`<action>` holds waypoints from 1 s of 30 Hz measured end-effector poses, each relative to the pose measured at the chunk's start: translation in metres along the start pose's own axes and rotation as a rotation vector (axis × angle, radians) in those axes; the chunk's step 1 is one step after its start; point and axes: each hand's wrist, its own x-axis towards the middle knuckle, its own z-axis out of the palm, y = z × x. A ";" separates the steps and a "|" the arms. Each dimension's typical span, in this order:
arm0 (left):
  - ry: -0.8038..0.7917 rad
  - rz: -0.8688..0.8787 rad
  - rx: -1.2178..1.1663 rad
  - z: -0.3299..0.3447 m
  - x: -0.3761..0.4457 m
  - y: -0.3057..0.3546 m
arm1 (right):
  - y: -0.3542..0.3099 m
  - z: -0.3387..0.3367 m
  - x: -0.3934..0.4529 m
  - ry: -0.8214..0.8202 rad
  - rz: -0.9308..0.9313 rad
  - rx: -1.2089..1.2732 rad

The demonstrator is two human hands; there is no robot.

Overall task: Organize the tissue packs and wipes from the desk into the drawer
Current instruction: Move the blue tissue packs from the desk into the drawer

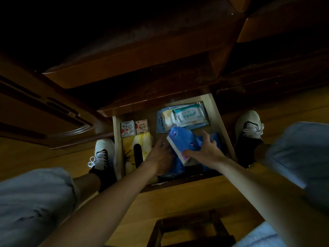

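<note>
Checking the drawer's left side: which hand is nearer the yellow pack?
Left. The left hand sits just right of the yellow pack; the right hand grips the blue pack farther right.

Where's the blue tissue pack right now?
In the head view, the blue tissue pack is tilted above the open drawer's right half, held between the left hand and right hand, just in front of the wipes packs.
</note>
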 end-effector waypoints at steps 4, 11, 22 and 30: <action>-0.087 -0.008 0.135 0.001 0.002 0.003 | -0.007 0.002 -0.002 0.047 -0.017 -0.137; -0.014 -0.106 0.114 0.005 -0.011 -0.003 | -0.010 0.006 -0.006 0.079 0.001 -0.262; -0.079 -0.105 0.041 0.000 -0.022 -0.008 | -0.013 0.057 -0.004 0.163 0.054 -0.715; 0.090 -0.145 -0.033 0.005 -0.024 -0.004 | -0.021 0.023 0.001 0.107 0.002 -0.445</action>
